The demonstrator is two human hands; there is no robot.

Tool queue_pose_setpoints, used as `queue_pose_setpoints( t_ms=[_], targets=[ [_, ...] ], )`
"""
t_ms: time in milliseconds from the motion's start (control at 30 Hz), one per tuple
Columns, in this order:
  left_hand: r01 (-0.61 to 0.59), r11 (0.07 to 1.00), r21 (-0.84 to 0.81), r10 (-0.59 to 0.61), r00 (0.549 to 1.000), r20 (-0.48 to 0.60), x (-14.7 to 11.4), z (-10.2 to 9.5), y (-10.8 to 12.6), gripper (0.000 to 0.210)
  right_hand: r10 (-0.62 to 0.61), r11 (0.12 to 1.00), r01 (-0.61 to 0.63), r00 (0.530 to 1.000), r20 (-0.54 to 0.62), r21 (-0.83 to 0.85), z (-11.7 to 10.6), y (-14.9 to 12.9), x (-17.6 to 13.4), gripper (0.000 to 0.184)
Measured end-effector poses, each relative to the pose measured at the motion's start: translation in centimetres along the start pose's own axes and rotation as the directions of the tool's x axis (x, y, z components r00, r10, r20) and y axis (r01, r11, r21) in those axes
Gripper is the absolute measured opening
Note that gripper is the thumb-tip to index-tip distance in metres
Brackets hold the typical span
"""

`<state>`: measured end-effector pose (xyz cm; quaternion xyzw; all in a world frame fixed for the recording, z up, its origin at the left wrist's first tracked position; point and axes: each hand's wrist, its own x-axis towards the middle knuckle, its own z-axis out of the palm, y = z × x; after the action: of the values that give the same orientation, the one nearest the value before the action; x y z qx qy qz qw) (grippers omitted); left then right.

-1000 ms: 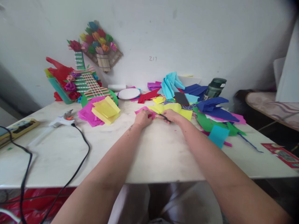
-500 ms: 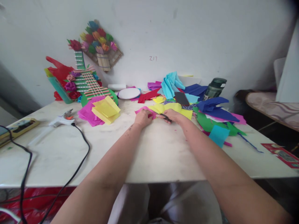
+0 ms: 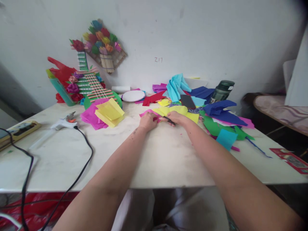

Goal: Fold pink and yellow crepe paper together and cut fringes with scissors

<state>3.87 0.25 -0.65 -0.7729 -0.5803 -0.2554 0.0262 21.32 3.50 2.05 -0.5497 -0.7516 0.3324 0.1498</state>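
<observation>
The pink crepe paper [image 3: 145, 113] lies between the two hands at the middle of the table [image 3: 163, 160], extending just beyond the far side of the left hand [image 3: 147, 122], whose bent fingers pinch its near edge. The right hand [image 3: 177, 118], just to the right, is closed around dark-handled scissors [image 3: 170, 121], directed left toward the paper, though whether the blades touch it cannot be told. Yellow crepe paper [image 3: 192, 116] spreads behind and to the right of the right hand, near a dark phone [image 3: 188, 101].
</observation>
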Motion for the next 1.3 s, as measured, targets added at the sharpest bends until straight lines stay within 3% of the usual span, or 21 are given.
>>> queue_pose_setpoints(
  t_ms=[1300],
  targets=[
    [0.004, 1.0, -0.005, -0.004, 1.0, 0.015, -0.1, -0.3, 0.2, 0.024, 0.026, 0.984, -0.014, 0.997, -0.068, 0.179, 0.6, -0.6, -1.2, 0.045]
  ],
)
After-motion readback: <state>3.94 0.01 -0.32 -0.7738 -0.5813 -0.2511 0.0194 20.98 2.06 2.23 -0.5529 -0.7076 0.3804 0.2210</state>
